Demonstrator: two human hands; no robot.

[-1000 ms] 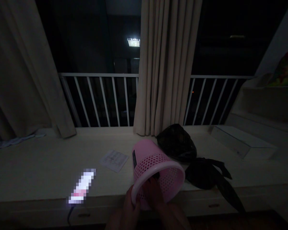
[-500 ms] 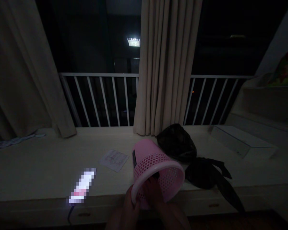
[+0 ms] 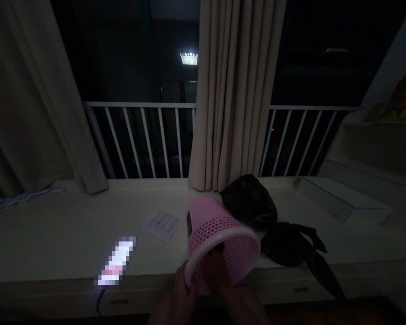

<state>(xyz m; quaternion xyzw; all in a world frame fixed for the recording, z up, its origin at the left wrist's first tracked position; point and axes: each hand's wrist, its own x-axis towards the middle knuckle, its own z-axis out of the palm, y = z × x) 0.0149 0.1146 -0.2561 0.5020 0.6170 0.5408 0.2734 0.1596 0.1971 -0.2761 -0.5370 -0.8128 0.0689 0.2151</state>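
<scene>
A pink plastic wastebasket point(image 3: 208, 212) with a honeycomb-holed band lies tilted on the pale window ledge, its mouth facing me. My left hand point(image 3: 184, 284) is closed around the left side of its rim, thumb on the inside. Inside the mouth is my right hand point(image 3: 216, 270), near the inner wall. Dimness and the basket hide its fingertips. Something small and black point(image 3: 219, 247) shows by those fingers, and I cannot tell whether they hold it. A knotted black plastic bag point(image 3: 284, 246) lies to the right of the basket, with a fuller black bag point(image 3: 248, 201) behind it.
A printed paper sheet point(image 3: 162, 225) lies left of the basket. Near the front edge is a bright, blurred-out screen point(image 3: 117, 262) with a cable. A clear box point(image 3: 345, 201) stands at right. Beige curtains point(image 3: 233, 90) and a white railing point(image 3: 140, 106) line the dark window.
My right hand has shifted slightly inside the basket. The basket, my left hand and the bags stay where they were.
</scene>
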